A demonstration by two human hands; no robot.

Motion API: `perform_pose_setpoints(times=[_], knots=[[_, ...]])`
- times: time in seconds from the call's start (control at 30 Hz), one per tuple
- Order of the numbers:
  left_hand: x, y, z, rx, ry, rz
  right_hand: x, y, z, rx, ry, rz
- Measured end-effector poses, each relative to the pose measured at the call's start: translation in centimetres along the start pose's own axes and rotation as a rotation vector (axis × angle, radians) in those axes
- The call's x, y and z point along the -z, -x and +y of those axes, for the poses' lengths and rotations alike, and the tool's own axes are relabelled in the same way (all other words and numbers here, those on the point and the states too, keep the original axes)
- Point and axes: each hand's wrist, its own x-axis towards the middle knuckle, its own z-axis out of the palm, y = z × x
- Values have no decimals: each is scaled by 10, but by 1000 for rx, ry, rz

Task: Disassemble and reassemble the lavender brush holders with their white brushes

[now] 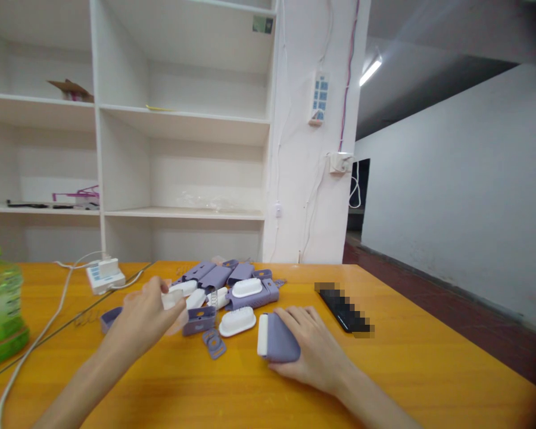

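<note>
Orange tabletop, both hands out.

My right hand lies over a purple housing with a white end, which rests flat on the tabletop. The fingers are extended and loose across its right side, not clenched.

My left hand is curled, thumb and fingers pinching a small white piece; it is blurred.

Between the hands lies a white brush insert, and just beyond it a pile of parts, purple and white.

A dark phone lies right of the pile. A green bottle is at far left, with a white power strip behind. White shelves stand against the wall.
</note>
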Motion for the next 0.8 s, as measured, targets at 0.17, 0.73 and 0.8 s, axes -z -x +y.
perform_pose_setpoints(times=[0.17, 0.73, 0.8], knots=[[29, 22, 38, -218, 965, 187, 1, 0, -4, 20, -32, 5], [-67, 99, 110, -62, 1252, -134, 3, 3, -24, 9, -83, 127], [-62, 99, 110, -89, 1202, -131, 3, 3, -25, 12, -88, 133]])
